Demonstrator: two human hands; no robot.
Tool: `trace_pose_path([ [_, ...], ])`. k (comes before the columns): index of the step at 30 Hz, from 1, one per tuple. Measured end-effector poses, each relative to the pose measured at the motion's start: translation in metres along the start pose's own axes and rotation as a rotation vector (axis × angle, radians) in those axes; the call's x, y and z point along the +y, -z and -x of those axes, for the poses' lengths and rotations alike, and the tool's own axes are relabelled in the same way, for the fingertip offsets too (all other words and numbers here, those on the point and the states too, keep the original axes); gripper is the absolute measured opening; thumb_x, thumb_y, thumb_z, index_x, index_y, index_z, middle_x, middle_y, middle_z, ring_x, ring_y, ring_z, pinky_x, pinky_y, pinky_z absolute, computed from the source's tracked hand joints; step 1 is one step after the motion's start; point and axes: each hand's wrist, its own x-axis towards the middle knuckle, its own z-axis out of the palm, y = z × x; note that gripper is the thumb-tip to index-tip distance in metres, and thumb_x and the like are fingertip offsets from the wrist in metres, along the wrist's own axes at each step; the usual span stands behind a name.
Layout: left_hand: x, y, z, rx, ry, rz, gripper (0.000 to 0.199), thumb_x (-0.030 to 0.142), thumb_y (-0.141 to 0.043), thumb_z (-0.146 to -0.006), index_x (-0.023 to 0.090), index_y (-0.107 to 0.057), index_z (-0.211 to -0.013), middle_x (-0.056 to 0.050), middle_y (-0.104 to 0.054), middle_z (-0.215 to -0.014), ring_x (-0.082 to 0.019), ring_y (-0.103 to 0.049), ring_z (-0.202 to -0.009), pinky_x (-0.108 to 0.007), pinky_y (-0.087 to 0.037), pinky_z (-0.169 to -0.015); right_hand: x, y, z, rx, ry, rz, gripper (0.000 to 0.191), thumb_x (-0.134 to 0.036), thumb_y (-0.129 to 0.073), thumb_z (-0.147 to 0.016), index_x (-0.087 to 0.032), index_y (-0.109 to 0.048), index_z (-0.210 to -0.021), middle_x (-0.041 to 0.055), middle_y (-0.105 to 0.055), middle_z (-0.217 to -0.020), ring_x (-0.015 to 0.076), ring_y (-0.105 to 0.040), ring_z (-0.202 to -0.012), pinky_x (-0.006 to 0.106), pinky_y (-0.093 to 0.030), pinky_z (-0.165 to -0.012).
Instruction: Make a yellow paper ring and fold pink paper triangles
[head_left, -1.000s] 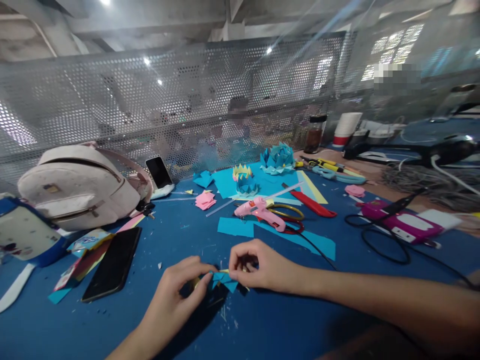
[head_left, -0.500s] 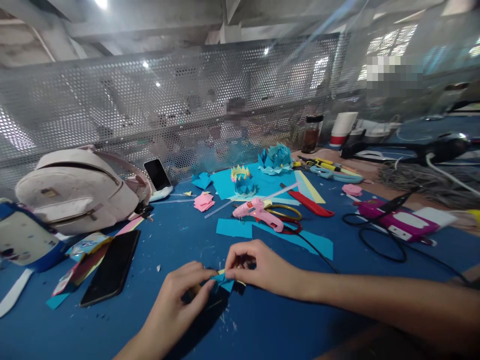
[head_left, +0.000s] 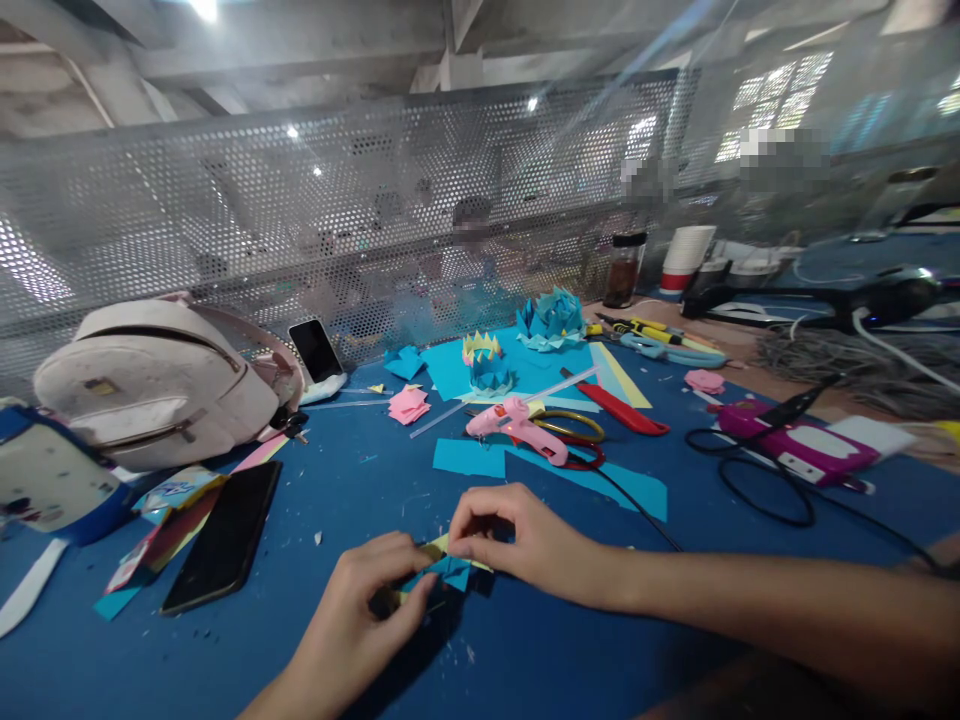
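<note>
Both hands work one piece in the head view: the left hand [head_left: 346, 600] pinches a folded blue-and-yellow paper piece [head_left: 454, 572], and the right hand [head_left: 529, 538] grips its edge at two o'clock. That piece looks partly shaped — its exact folds are hidden by fingers. From there, a layered blue paper flower [head_left: 551, 322] at one o'clock seems finished; a flat blue strip [head_left: 469, 458] at twelve — below the pink glue gun [head_left: 516, 420] — looks unfolded.
</note>
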Motion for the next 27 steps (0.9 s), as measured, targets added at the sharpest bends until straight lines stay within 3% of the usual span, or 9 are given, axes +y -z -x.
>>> trace_pose_path([
  [6,0.0017,-0.0007,0.0003,-0.005,0.027,0.028,0.029,0.028,-0.052,-0.097,0.019,-0.071,-0.078,-0.001,-0.063,-0.068,-0.012,-0.058,-0.064,-0.020,-0.039,-0.059,-0.0040,0.0006,0.0020,0.005,0.096,0.142,0.025,-0.033,-0.082,-0.077,-0.019,-0.069,-0.092,-0.0001,-0.066,-0.087,0.0119,-0.053,-0.073,0.022,-0.039,-0.064],
  [9,0.0013,-0.0009,0.0013,-0.009,0.011,0.031,0.026,0.028,-0.051,-0.099,0.020,-0.073,-0.087,-0.002,-0.066,-0.072,-0.013,-0.060,-0.067,-0.019,-0.041,-0.060,-0.0046,-0.0004,0.0014,0.034,0.042,0.098,0.018,-0.026,-0.081,-0.076,-0.019,-0.069,-0.088,-0.0010,-0.066,-0.085,0.0109,-0.051,-0.069,0.022,-0.038,-0.063],
  [14,0.0007,0.0018,0.0017,-0.005,-0.074,-0.001,0.025,0.028,-0.050,-0.100,0.024,-0.074,-0.106,-0.002,-0.067,-0.075,-0.014,-0.059,-0.069,-0.022,-0.041,-0.064,-0.0019,-0.0012,-0.0013,0.034,-0.112,-0.025,0.022,-0.030,-0.082,-0.073,-0.017,-0.071,-0.086,-0.0032,-0.059,-0.069,0.0090,-0.042,-0.058,0.021,-0.032,-0.054],
  [20,0.0029,0.0024,0.0009,0.004,-0.138,-0.034,0.026,0.024,-0.049,-0.100,0.023,-0.073,-0.109,-0.003,-0.065,-0.074,-0.015,-0.058,-0.068,-0.023,-0.041,-0.064,0.0009,-0.0020,-0.0004,0.049,-0.095,-0.036,0.019,-0.032,-0.080,-0.075,-0.017,-0.074,-0.085,-0.0018,-0.059,-0.072,0.0100,-0.046,-0.061,0.022,-0.034,-0.056],
  [27,0.0015,0.0006,0.0009,0.000,-0.142,-0.039,0.025,0.024,-0.049,-0.100,0.025,-0.073,-0.105,-0.003,-0.066,-0.075,-0.016,-0.058,-0.068,-0.024,-0.041,-0.064,-0.0033,-0.0031,-0.0013,0.043,-0.058,-0.039,0.007,-0.021,-0.077,-0.075,-0.018,-0.073,-0.079,-0.0012,-0.059,-0.076,0.0115,-0.048,-0.067,0.024,-0.035,-0.061],
])
